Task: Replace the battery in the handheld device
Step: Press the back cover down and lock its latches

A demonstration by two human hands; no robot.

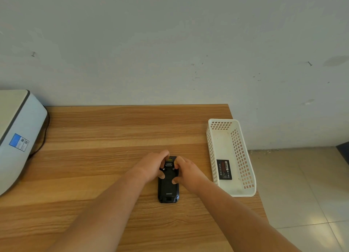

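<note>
The black rectangular handheld device [168,183], face down, long axis running up-down at lower centre, is gripped at its upper end by the left hand [154,166] and right hand [186,171].

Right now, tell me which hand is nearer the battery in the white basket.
Right. The right hand grips the handheld device on the side facing the basket, just across from the battery. The left hand holds the device's far side.
</note>
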